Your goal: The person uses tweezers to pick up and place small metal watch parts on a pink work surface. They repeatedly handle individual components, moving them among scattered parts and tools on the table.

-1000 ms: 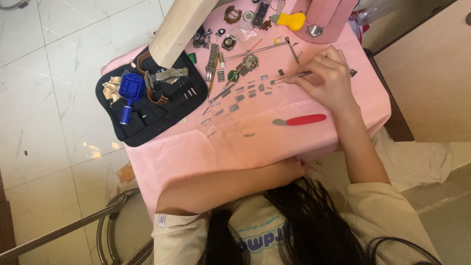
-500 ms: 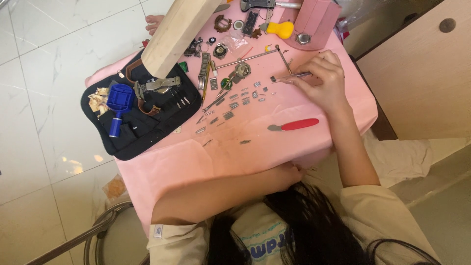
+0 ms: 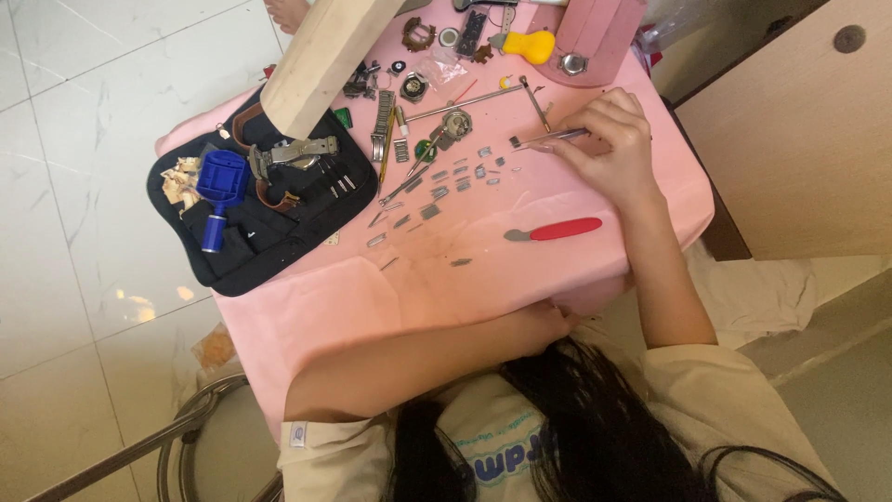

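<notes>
My right hand [image 3: 609, 139] is shut on thin metal tweezers [image 3: 548, 139], whose tips point left at a small dark piece on the pink tablecloth [image 3: 483, 288]. Several small grey watch-band links [image 3: 460, 177] lie scattered just left of the tips. My left hand [image 3: 546, 325] rests curled at the table's near edge, with the forearm lying along that edge; its fingers are hidden. A red-handled tool [image 3: 557, 229] lies between the two hands.
A black tool pouch [image 3: 251, 242] with a blue tool [image 3: 220, 181] lies at the table's left. Watch parts, a metal band [image 3: 383, 116], a yellow-handled tool [image 3: 528, 45] and a pink box [image 3: 599, 33] crowd the far side. A wooden beam [image 3: 325, 56] overhangs. A wooden cabinet [image 3: 799, 139] stands to the right.
The view has shifted a little. My right hand stays over the links with the tweezers, and my left hand has not moved from the table's edge.
</notes>
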